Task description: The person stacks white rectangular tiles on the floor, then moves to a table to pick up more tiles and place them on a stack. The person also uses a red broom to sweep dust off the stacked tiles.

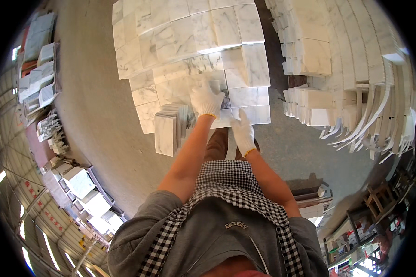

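Observation:
White marble tiles with grey veins (171,37) lie in overlapping rows on a broad stack before me. My left hand (207,100), in a white knit glove with a yellow cuff, reaches over the near rows. Its fingers and thumb close on a marble tile (215,87), partly hidden by the glove; a dark patch shows beside the thumb. My right hand (243,131), gloved alike, is at the stack's near edge, fingers stretched out and thumb apart, with nothing seen in it. Left of my left wrist, several tiles stand on edge in a leaning bundle (165,134).
More pale tiles (315,55) are piled at the right, with long curved-looking strips (370,115) jutting from the near end. Concrete floor (90,92) runs along the left. Slabs on racks (81,184) stand further left; a wooden frame (379,201) is at lower right.

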Motion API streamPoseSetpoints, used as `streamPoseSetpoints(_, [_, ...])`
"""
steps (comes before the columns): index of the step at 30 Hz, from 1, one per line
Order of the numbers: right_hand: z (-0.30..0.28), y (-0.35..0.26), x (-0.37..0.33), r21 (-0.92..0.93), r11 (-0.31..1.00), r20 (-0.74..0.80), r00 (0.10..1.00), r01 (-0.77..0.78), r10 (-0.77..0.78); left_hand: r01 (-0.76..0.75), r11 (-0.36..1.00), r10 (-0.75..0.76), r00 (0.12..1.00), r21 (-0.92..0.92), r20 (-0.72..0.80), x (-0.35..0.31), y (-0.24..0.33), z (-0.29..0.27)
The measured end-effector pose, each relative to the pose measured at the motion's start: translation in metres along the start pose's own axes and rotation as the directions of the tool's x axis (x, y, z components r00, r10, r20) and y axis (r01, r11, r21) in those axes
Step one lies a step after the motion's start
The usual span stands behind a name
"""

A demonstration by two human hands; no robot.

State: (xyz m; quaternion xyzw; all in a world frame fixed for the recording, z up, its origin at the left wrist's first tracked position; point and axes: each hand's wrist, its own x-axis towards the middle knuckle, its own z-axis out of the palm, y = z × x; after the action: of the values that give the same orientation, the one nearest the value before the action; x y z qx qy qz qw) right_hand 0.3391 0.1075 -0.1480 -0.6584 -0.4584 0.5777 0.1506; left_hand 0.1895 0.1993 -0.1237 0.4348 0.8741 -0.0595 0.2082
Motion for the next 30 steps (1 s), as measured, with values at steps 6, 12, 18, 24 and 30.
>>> streamPoseSetpoints(6, [0.003,-0.037,-0.014,0.115,0.992,0.131,0.991,-0.056,0.040,-0.122,0.944,0.124,0.992,-0.305,-0.011,-0.006,0.011,-0.027])
streamPoseSetpoints(12, [-0.024,-0.043,0.010,0.766,0.631,0.033,0.987,-0.126,0.158,-0.232,0.928,0.209,0.972,-0.292,-0.110,0.004,0.094,-0.038])
streamPoseSetpoints(18, [-0.072,-0.060,0.045,0.829,0.553,-0.037,0.977,-0.089,0.212,-0.051,0.927,0.053,0.999,-0.372,-0.003,0.013,0.158,-0.050])
streamPoseSetpoints(24, [-0.077,-0.040,0.069,0.707,0.698,-0.100,0.961,-0.114,0.259,-0.294,0.885,0.227,0.949,-0.361,-0.217,0.027,0.142,-0.005])
streamPoseSetpoints(30, [-0.083,-0.056,0.069,0.638,0.767,-0.160,0.961,-0.073,0.224,-0.200,0.829,0.185,0.979,-0.522,-0.083,0.015,0.116,0.014])
